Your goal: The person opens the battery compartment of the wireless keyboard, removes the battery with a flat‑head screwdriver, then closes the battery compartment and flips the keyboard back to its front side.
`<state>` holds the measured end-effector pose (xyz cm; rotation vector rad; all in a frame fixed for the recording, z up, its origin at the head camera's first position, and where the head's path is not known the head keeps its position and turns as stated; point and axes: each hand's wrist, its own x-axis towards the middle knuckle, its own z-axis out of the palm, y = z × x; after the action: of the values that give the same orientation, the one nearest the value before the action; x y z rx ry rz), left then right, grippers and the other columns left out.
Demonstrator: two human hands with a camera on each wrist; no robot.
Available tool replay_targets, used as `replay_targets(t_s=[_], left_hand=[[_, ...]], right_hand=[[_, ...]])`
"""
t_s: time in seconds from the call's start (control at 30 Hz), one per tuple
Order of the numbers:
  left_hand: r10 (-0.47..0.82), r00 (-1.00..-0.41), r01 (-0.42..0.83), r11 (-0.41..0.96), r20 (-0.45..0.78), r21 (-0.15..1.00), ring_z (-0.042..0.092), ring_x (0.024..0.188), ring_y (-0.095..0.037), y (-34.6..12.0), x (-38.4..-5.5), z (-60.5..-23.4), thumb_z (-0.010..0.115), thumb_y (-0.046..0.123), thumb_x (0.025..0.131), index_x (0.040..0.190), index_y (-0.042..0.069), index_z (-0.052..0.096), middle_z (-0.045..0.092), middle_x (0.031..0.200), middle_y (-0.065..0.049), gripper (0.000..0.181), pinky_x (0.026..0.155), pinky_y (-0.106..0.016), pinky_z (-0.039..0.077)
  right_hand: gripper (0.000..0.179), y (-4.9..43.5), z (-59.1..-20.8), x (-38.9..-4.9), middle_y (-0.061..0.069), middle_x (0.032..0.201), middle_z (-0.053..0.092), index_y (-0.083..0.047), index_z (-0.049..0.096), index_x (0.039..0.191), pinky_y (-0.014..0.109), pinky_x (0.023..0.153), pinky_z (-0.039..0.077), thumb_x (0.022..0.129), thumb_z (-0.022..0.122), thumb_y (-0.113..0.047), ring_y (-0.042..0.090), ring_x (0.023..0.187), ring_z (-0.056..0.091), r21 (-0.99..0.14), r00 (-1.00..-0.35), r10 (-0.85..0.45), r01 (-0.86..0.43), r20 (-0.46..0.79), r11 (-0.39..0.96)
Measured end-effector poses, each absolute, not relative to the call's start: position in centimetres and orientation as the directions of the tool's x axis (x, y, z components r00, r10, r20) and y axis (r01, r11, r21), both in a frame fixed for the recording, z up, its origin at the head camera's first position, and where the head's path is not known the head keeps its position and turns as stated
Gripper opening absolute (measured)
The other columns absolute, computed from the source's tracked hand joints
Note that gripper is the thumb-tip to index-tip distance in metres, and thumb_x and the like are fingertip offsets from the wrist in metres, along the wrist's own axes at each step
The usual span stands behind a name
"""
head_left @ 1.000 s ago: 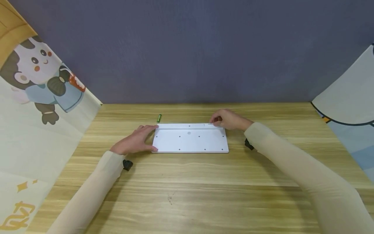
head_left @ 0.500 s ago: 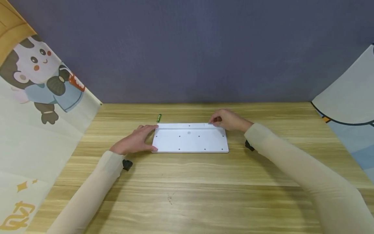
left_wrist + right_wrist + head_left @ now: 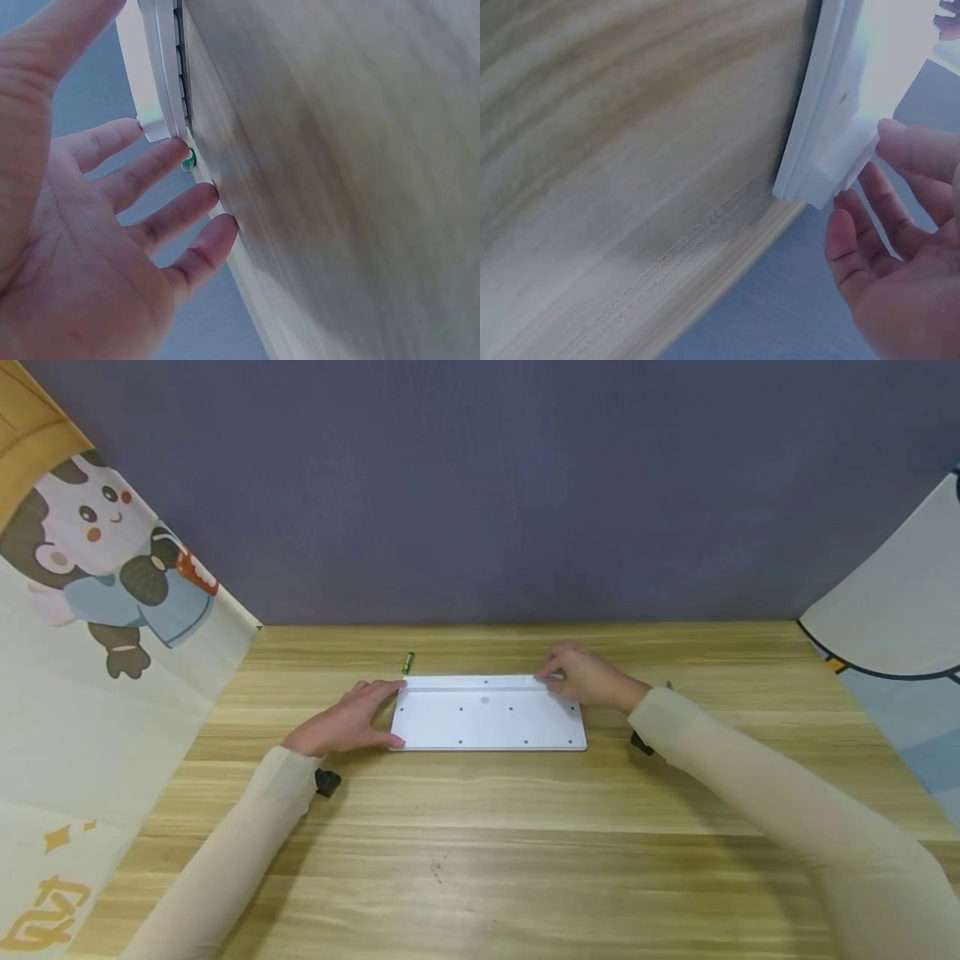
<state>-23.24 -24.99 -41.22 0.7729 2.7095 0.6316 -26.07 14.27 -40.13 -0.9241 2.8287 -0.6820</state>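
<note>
A white keyboard (image 3: 487, 725) lies face down on the table, its underside dotted with small screws and a raised ridge along the far edge. My left hand (image 3: 352, 720) spans and holds its left end, thumb on the near corner and index fingertip at the far one; the other fingers are spread beyond the edge in the left wrist view. At the ridge's right part, my right hand (image 3: 588, 677) pinches a small white battery cover (image 3: 859, 166) between thumb and fingers. A green battery (image 3: 408, 662) lies just behind the keyboard's far left corner.
The wood-grain table (image 3: 480, 852) stretches toward me in front of the keyboard. A dark grey-blue panel (image 3: 480, 493) stands behind its far edge. Cartoon-printed sheets (image 3: 112, 727) hang at both sides. A small black device (image 3: 327, 782) sits at each wrist.
My right fingers have shifted slightly left and nearer along the ridge, and the dark slit there no longer shows. My left hand, the keyboard and the battery have stayed in place.
</note>
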Motion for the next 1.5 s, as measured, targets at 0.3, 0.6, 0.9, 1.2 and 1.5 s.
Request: replay_targets(t_s=[0.3,0.6,0.9,1.2,1.5], left_hand=[[0.553,-0.825,0.444,0.762,-0.116,0.471,0.03,0.129,-0.032,-24.91,-23.38,-41.2,0.079,0.048,0.072,0.148,0.009,0.029,0.035,0.146,-0.011,0.1,0.103,-0.052,0.027],[0.551,-0.826,0.441,0.763,-0.118,0.473,0.03,0.129,-0.031,-24.96,-23.34,-41.25,0.079,0.048,0.071,0.149,0.01,0.029,0.036,0.146,-0.01,0.1,0.103,-0.052,0.027],[0.55,-0.827,0.442,0.764,-0.117,0.471,0.03,0.129,-0.031,-24.98,-23.38,-41.37,0.079,0.05,0.071,0.149,0.01,0.029,0.035,0.146,-0.01,0.101,0.103,-0.053,0.027],[0.554,-0.826,0.451,0.762,-0.107,0.465,0.029,0.13,-0.033,-24.92,-23.46,-41.5,0.079,0.049,0.071,0.148,0.009,0.029,0.036,0.146,-0.012,0.1,0.105,-0.053,0.023],[0.556,-0.825,0.461,0.768,-0.105,0.445,0.029,0.131,-0.032,-24.67,-23.48,-41.5,0.078,0.049,0.072,0.148,0.008,0.029,0.035,0.147,-0.011,0.099,0.109,-0.052,0.014]], right_hand=[[0.029,14.02,-40.41,-25.73,0.009,0.114,0.059,-0.004,0.07,0.111,0.043,0.093,0.042,0.083,0.072,-0.009,0.028,0.108,0.052,-0.398,-0.828,-0.561,-0.518,0.011,0.757],[0.036,13.61,-40.22,-25.18,0.012,0.118,0.058,-0.004,0.068,0.112,0.045,0.098,0.038,0.08,0.077,-0.017,0.031,0.114,0.05,-0.383,-0.839,-0.543,-0.502,-0.001,0.776],[0.043,13.61,-40.62,-25.13,0.014,0.125,0.056,-0.005,0.065,0.117,0.048,0.104,0.031,0.079,0.078,-0.022,0.034,0.122,0.045,-0.388,-0.844,-0.536,-0.495,0.004,0.777],[0.044,13.77,-40.82,-25.06,0.013,0.123,0.058,-0.004,0.066,0.118,0.049,0.1,0.034,0.079,0.078,-0.022,0.033,0.117,0.049,-0.378,-0.815,-0.579,-0.549,0.041,0.746],[0.051,13.43,-41.06,-25.1,0.013,0.127,0.056,-0.006,0.063,0.122,0.049,0.101,0.033,0.078,0.079,-0.025,0.031,0.118,0.048,-0.403,-0.793,-0.607,-0.572,0.051,0.714]])
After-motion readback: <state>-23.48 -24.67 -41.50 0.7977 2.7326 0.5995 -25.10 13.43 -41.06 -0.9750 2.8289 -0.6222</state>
